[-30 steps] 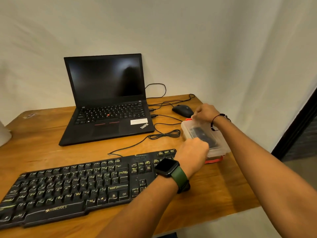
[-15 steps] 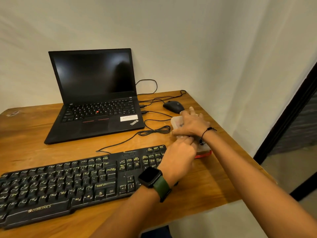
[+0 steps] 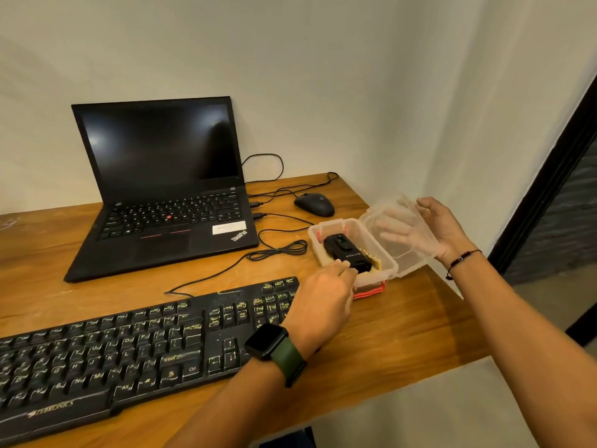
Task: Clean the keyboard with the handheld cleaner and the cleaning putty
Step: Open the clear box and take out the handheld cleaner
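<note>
The cleaner (image 3: 349,252) lies in the box (image 3: 386,253), just right of the keyboard (image 3: 129,347). Left hand (image 3: 323,295) fingers pinch the cleaner's near end. The right hand (image 3: 429,227) grips the lid (image 3: 400,234). A weak pinch could drop the cleaner; a snagged lift could drag the box toward the counter (image 3: 403,334) edge.

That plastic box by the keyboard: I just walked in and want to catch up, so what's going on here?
A person has the clear plastic box open on the wooden desk. Their right hand holds the clear lid off to the side, while the left hand reaches into the box, fingers at the black handheld cleaner lying inside. The black keyboard sits in front, untouched so far.
</note>
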